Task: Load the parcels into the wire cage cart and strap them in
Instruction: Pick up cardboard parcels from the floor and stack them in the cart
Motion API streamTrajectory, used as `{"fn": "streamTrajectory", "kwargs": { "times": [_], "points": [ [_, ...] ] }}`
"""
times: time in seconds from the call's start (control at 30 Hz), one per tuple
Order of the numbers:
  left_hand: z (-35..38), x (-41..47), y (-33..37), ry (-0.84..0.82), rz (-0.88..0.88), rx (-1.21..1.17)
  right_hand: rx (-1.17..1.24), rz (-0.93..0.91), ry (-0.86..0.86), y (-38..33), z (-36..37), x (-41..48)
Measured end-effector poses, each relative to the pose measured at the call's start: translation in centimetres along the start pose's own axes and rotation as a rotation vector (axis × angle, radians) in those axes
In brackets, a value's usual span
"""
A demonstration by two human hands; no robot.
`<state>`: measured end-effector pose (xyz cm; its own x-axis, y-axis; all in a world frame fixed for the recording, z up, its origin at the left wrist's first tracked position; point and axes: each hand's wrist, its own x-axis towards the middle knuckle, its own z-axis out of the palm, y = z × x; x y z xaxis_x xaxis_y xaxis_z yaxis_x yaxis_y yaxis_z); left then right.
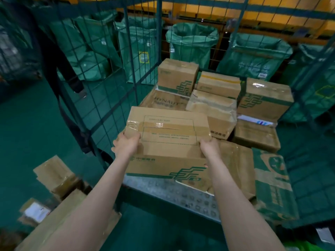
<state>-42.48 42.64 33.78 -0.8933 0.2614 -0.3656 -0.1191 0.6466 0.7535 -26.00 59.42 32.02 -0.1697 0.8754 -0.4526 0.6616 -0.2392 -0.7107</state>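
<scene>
Holding the box (166, 134) by its near corners: left hand (126, 144) wrapped round the left one with the thumb on the taped lid, right hand (208, 145) gripping the right one, fingers mostly hidden under the edge. Placed low over the front-left of the cart (126, 73), just above or on the deck (181, 194); hard to tell which. First risk, a tilt: gripped only at the near side, far end unsupported, so likely to dip and catch on the HYNAUT carton (166, 103) behind if pushed in carelessly. Next, a pinched right hand, squeezed between the box and the flat carton (237, 165) lying just beside it. Further back, a crushed box (212, 113) sagging in the stack; with more weight on top, probably a lean or a slide. Wrinkled tape on the lid, apt to snag the wire wall. More parcels (54, 173) on the floor at left, near enough to trip over. Dark band (76, 129) hanging by the left post, possibly the strap; not yet fastened, so no restraint on the load in case of a roll.
</scene>
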Motion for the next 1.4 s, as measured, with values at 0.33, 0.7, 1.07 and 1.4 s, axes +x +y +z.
{"fn": "streamTrajectory", "kwargs": {
  "times": [0.33,0.7,1.07,1.4],
  "points": [
    [3.2,8.9,5.7,0.08,-0.067,0.057,-0.002,0.044,-0.098,-6.2,3.8,10.2],
    [5.6,14.7,11.1,0.141,-0.061,0.03,0.045,-0.006,-0.159,-10.5,6.8,19.2],
    [6.7,20.5,15.0,0.144,0.006,0.064,0.141,0.054,-0.16,-14.1,9.1,23.7],
    [8.6,30.2,18.9,0.052,0.055,0.088,0.211,0.049,-0.068,-19.2,12.2,29.6]
  ]
}}
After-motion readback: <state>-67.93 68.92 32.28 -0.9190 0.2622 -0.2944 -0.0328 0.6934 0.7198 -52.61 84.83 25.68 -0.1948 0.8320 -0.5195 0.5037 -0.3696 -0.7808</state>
